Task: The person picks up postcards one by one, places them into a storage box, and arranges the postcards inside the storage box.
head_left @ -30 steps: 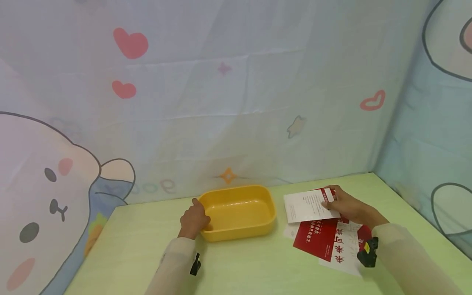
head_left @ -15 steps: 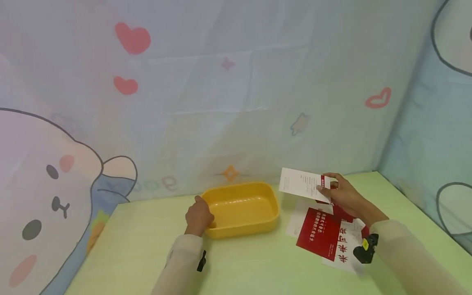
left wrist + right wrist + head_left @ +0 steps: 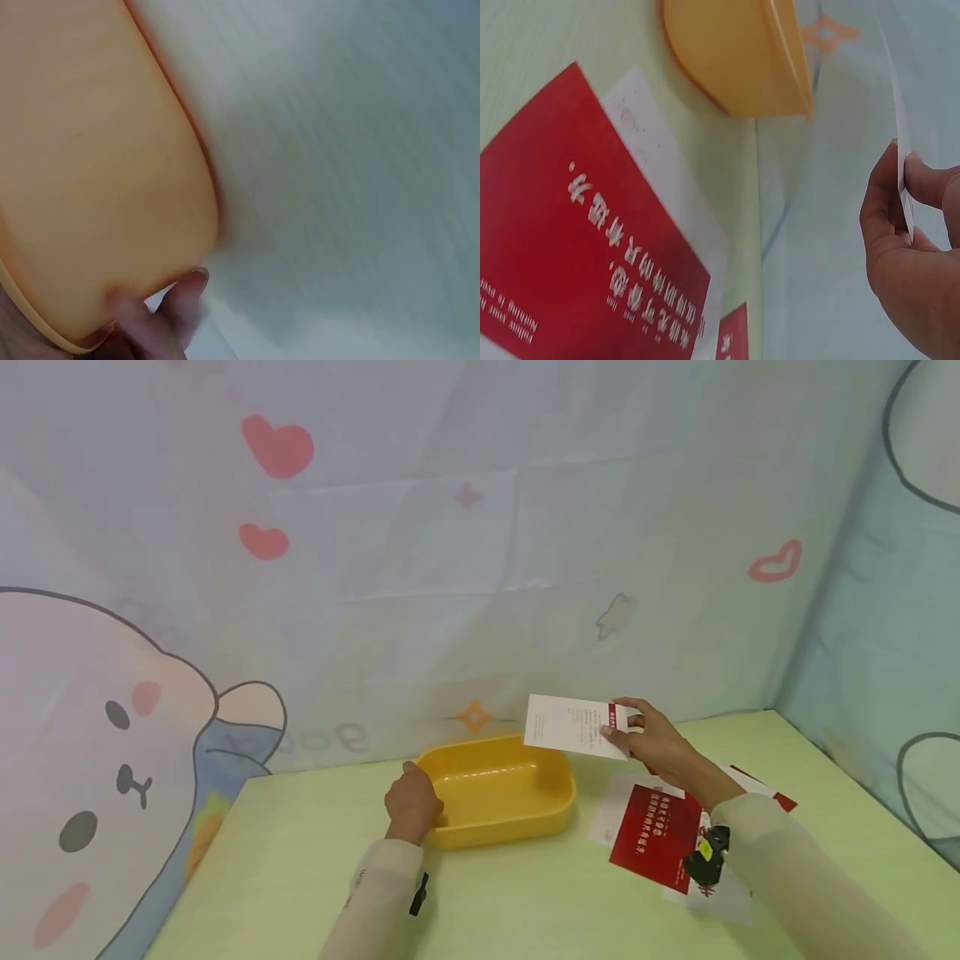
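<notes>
My left hand (image 3: 412, 802) grips the left end of a yellow plastic basin (image 3: 498, 833), its fingers at the rim; in the left wrist view the fingers (image 3: 161, 319) show at the basin's edge. My right hand (image 3: 652, 743) pinches a white printed card (image 3: 570, 727) with a red band between thumb and fingers. That card is held up, overlapping the basin's back right corner in the head view. Edge-on, the card (image 3: 900, 112) appears thin in the right wrist view. Below the right forearm, a red card (image 3: 656, 835) with white writing lies over other white and red cards.
The spread cards, with a white one (image 3: 607, 814) at the left of the pile, lie right of the basin on a pale green table (image 3: 510, 902). A printed cloth backdrop (image 3: 420, 610) rises right behind the table's back edge.
My right hand has lifted the white card off the pile and carried it left to the basin's right end. The left hand keeps its grip on the basin.
</notes>
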A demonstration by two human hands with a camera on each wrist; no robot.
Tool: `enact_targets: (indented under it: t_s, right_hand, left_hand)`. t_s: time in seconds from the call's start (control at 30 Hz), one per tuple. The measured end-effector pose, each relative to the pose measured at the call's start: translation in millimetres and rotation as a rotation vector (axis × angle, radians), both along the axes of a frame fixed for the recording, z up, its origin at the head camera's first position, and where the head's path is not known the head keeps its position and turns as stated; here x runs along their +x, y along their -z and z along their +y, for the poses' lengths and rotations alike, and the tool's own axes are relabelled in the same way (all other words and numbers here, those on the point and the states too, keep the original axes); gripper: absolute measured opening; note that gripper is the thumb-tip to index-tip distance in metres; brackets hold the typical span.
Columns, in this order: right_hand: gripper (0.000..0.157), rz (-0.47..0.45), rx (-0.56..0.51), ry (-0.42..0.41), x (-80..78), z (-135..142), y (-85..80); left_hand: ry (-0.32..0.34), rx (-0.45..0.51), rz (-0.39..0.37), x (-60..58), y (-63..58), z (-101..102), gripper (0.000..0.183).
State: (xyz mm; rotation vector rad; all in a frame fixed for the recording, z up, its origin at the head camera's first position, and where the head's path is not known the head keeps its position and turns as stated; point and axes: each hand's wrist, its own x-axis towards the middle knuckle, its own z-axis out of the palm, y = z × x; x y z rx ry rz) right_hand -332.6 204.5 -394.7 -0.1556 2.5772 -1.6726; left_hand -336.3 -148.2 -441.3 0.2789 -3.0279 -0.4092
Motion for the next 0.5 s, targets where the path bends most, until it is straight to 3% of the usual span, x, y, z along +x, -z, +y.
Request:
enact_targets:
  t_s: [0.27, 0.5]
  right_hand:
    - [0.075, -0.031, -0.031, 0.013, -5.3, -30.5, -1.5]
    - [0.074, -0.038, -0.019, 0.01, -9.3, -41.2, -3.7]
  left_hand:
    - [0.0, -0.022, 0.033, 2.0, 2.7, -2.3, 0.072]
    - [-0.007, 0.039, 0.064, 1.8, 2.8, 2.9, 0.052]
